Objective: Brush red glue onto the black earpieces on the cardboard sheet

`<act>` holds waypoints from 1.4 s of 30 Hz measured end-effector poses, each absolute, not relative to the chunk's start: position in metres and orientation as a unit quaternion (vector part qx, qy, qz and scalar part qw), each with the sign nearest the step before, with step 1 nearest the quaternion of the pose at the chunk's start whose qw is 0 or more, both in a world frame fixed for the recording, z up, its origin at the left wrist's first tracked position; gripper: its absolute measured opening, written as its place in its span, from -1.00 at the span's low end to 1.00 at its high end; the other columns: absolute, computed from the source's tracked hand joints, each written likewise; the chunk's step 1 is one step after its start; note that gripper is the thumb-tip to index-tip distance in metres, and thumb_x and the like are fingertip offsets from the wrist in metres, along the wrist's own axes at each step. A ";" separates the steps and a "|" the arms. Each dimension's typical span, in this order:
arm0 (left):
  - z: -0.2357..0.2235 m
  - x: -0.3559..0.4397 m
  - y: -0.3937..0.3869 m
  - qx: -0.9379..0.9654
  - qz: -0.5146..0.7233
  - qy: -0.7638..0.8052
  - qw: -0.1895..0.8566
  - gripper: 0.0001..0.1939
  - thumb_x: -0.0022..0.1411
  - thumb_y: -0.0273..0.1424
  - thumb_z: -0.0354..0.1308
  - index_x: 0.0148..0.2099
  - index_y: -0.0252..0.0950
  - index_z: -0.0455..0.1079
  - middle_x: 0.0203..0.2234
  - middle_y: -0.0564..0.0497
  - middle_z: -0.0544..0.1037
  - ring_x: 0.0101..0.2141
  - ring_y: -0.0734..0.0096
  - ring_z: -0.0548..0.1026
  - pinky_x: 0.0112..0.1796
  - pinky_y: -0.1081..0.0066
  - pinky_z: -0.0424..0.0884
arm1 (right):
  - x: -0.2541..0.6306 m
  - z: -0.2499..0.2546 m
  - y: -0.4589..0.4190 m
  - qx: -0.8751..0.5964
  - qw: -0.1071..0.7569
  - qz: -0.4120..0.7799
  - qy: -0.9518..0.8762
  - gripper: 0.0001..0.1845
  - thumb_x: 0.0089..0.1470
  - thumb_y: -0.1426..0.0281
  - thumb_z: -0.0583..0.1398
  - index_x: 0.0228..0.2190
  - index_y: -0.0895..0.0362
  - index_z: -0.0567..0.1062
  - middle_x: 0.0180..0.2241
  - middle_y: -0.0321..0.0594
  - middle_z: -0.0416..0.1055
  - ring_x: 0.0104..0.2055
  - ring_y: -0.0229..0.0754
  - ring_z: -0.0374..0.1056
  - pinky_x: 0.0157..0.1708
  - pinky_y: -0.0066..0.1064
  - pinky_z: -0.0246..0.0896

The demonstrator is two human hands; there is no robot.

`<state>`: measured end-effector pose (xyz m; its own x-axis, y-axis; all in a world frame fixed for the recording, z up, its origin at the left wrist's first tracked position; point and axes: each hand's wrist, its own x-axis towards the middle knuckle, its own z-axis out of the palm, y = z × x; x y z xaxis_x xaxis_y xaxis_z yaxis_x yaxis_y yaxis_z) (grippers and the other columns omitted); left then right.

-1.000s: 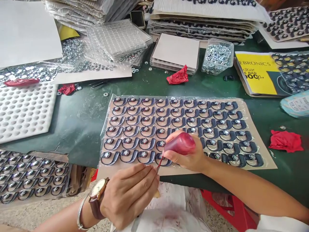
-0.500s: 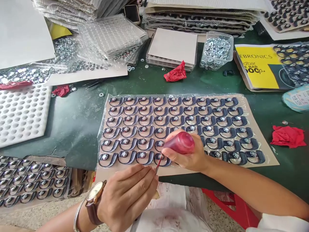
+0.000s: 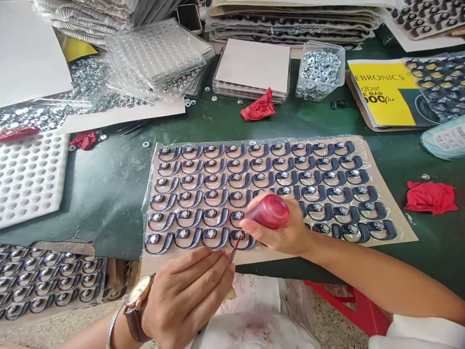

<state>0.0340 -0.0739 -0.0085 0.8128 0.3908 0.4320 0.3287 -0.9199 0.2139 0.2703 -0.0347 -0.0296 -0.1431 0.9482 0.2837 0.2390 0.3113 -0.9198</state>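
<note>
My right hand (image 3: 290,236) is wrapped round a red squeeze bottle (image 3: 271,211), tilted with its base toward me; its nozzle end is hidden. In my left hand (image 3: 189,291), which wears a watch, a thin pointed metal tool (image 3: 235,249) with a red-stained tip is pinched. That tip touches or hovers just over the round silver centre of a dark hook-shaped piece (image 3: 247,243) in the nearest row. Several rows of such pieces sit under or on clear film on a tan cardboard sheet (image 3: 399,234). Some pieces are hidden behind my right hand.
Crumpled red cloths (image 3: 430,197) lie at the right and beyond the sheet. A clear plastic box (image 3: 337,72) holds silver discs. Stacked trays (image 3: 254,68), a white dimpled foam sheet (image 3: 31,174) and a yellow printed box (image 3: 381,92) surround the work. Another filled sheet (image 3: 47,276) lies lower left.
The whole view has shifted slightly, so things appear a little further left. Both hands keep their grips, and the tool's tip stays at the same hook-shaped piece.
</note>
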 end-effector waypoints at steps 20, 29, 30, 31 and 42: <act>0.012 0.047 -0.045 0.911 0.290 0.212 0.203 -0.78 0.32 -0.58 -0.02 -0.18 -0.48 0.47 -0.31 -0.14 0.64 -0.27 0.39 0.62 -0.19 0.37 0.55 | 0.272 -0.028 -0.036 -0.465 0.448 0.389 -0.657 -0.74 0.09 0.22 0.29 -0.49 0.13 0.46 -0.60 -0.32 0.45 -0.60 -0.32 0.34 -0.56 -0.45 0.29; 0.006 0.044 -0.037 0.866 0.318 0.269 0.277 -0.78 0.22 -0.65 0.05 -0.13 -0.37 0.43 -0.33 -0.06 0.64 -0.34 0.44 0.59 -0.25 0.37 0.53 | 0.272 -0.030 -0.038 -0.402 0.466 0.352 -0.705 -0.69 0.03 0.14 0.34 -0.46 0.12 0.46 -0.51 -0.29 0.50 -0.54 -0.30 0.38 -0.53 -0.45 0.31; 0.005 0.044 -0.037 0.863 0.322 0.272 0.280 -0.77 0.22 -0.66 0.05 -0.13 -0.36 0.43 -0.32 -0.05 0.64 -0.35 0.44 0.59 -0.26 0.37 0.53 | 0.272 -0.030 -0.038 -0.399 0.462 0.353 -0.709 -0.68 0.02 0.14 0.34 -0.44 0.13 0.47 -0.51 -0.28 0.50 -0.55 -0.30 0.38 -0.52 -0.44 0.31; 0.005 0.044 -0.037 0.860 0.324 0.273 0.284 -0.77 0.23 -0.66 0.05 -0.12 -0.36 0.42 -0.32 -0.04 0.64 -0.35 0.45 0.59 -0.25 0.38 0.53 | 0.272 -0.031 -0.039 -0.398 0.458 0.353 -0.712 -0.67 0.02 0.13 0.35 -0.43 0.13 0.47 -0.50 -0.28 0.51 -0.55 -0.30 0.38 -0.52 -0.44 0.31; 0.006 0.043 -0.037 0.853 0.328 0.274 0.299 -0.76 0.20 -0.70 0.06 -0.14 -0.40 0.42 -0.30 -0.07 0.63 -0.33 0.46 0.58 -0.25 0.38 0.52 | 0.270 -0.028 -0.040 -0.402 0.489 0.329 -0.700 -0.68 0.00 0.15 0.35 -0.45 0.13 0.46 -0.54 -0.28 0.48 -0.55 -0.27 0.40 -0.52 -0.42 0.32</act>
<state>0.0429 -0.0367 0.0059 0.6349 0.6634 0.3959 0.2718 -0.6715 0.6894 0.2696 -0.0404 -0.0282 -0.1982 0.8855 0.4201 0.2415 0.4596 -0.8547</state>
